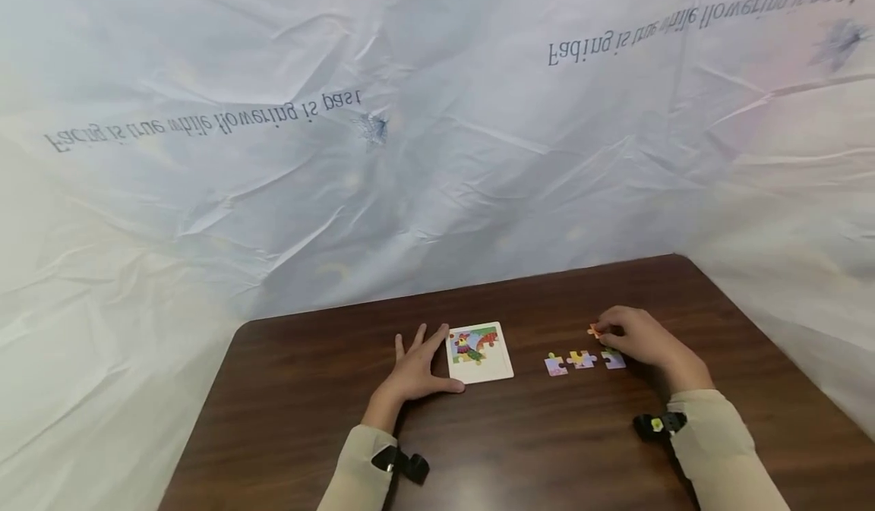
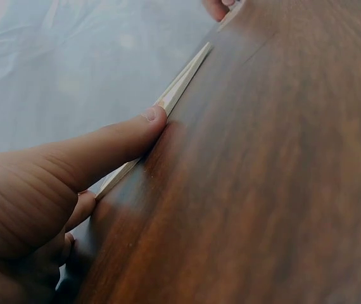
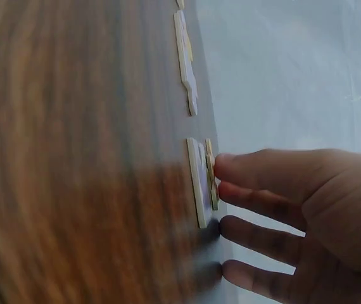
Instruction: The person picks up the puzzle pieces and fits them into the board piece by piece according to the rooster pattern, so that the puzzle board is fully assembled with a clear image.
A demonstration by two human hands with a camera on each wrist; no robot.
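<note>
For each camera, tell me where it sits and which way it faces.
Head: looks forward and down at the table, the puzzle board, both hands and sleeves.
Left wrist: low beside the left hand, looking along the board's edge.
Right wrist: low beside the right hand, looking at its fingers on a puzzle piece.
Shared: the head and left-wrist views both show the board.

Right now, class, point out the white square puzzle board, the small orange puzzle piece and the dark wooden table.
white square puzzle board [image 1: 487, 368], head view, blank lower margin.
small orange puzzle piece [image 1: 593, 332], head view, exposed left tip.
dark wooden table [image 1: 519, 450], head view, bare surface.
</note>
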